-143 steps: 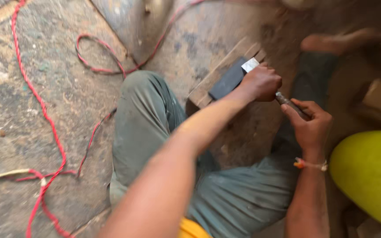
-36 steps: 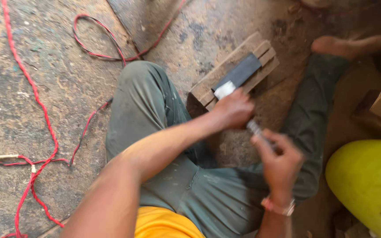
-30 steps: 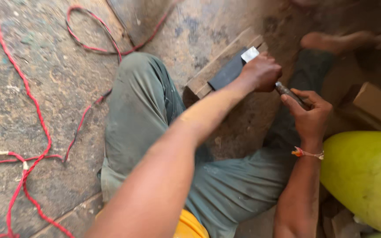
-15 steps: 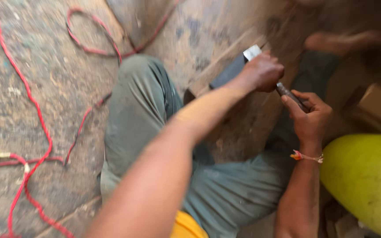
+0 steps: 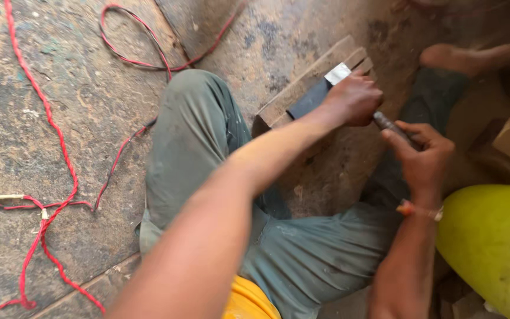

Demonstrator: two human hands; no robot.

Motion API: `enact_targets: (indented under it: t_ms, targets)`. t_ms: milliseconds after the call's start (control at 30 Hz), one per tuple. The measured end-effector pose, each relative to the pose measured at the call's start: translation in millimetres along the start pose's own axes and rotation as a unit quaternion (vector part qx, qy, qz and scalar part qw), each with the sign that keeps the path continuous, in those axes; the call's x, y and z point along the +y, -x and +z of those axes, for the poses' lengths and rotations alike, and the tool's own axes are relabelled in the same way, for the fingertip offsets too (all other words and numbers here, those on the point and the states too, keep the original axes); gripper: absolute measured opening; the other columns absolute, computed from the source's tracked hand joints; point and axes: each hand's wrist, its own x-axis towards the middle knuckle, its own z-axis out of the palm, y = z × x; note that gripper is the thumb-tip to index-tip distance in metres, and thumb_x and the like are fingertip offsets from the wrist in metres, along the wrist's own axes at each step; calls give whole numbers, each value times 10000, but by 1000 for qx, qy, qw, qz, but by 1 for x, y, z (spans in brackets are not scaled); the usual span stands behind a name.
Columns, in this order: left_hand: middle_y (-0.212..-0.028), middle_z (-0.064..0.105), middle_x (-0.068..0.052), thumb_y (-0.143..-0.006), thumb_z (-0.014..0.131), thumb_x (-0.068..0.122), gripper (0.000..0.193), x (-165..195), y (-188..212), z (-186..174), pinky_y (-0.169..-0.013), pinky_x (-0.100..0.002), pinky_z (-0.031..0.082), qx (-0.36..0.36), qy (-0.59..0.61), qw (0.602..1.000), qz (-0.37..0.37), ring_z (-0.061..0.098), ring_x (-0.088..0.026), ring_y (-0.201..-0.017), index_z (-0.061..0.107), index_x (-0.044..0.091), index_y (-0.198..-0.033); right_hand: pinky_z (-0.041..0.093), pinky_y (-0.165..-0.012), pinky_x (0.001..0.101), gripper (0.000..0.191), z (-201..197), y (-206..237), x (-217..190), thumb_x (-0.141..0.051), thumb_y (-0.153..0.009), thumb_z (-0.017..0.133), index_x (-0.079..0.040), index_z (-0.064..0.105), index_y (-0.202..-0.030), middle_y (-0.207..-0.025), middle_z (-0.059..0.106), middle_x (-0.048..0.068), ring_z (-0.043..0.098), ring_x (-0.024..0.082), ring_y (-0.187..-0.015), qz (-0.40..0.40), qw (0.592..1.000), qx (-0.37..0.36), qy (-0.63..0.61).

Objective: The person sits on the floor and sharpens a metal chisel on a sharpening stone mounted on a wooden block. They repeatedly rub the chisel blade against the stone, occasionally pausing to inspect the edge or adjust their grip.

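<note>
My left hand (image 5: 354, 99) was curled shut over the far end of a slim metal tool (image 5: 392, 126), pressing down where it met a dark flat sharpening stone (image 5: 309, 99). My right hand (image 5: 423, 155) was closed around the tool's near end, thumb laid along the top; the piece between my hands looked like a chisel or blade, though motion blur kept me from being sure. The stone, with a pale patch at its far end, lay on a slatted wooden block (image 5: 302, 88) set on the floor (image 5: 78, 106) just beyond my bent knee (image 5: 193, 100). An orange thread bracelet (image 5: 420, 210) circled my right wrist. A red cable (image 5: 48, 124) looped across the floor to my left, and a yellow-green rounded container (image 5: 494, 245) sat close at my right.
</note>
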Motion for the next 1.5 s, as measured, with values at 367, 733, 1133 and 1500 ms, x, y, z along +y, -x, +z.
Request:
enact_targets:
  t_ms: [367, 733, 1133, 1500]
  targets:
    - [-760, 717, -70, -713, 704, 325, 187, 17, 83, 22, -755, -438, 480, -21, -94, 990, 101, 687, -269, -785, 743, 146, -679, 450, -630, 297, 257, 49, 113, -37, -170, -873, 868, -13, 789, -1060, -746, 657, 59, 543, 91, -680, 43, 994, 91, 48]
    - [-782, 730, -107, -728, 756, 411, 286, 38, 57, -27, -807, -428, 497, -99, -38, 993, 51, 712, -285, -803, 746, 126, -716, 487, -677, 251, 208, 27, 83, -23, -196, -929, 830, -16, 778, -1020, -821, 724, 35, 610, 66, -738, 18, 998, 66, 5]
    - [-721, 719, -64, -692, 697, 278, 94, 31, -22, 4, -807, -397, 476, 36, 9, 999, -13, 709, -255, -801, 762, 214, -669, 470, -652, 246, 291, -22, 10, -8, -169, -906, 842, -23, 756, -1142, -888, 723, 4, 625, 54, -739, 4, 999, 25, -42]
    - [-730, 705, -82, -676, 743, 276, 144, 24, 72, 21, -822, -439, 489, 30, -27, 996, 81, 689, -278, -812, 743, 133, -692, 480, -691, 233, 230, 35, 97, -1, -157, -885, 852, 5, 778, -1032, -868, 750, 24, 585, 51, -751, 47, 994, 100, -9]
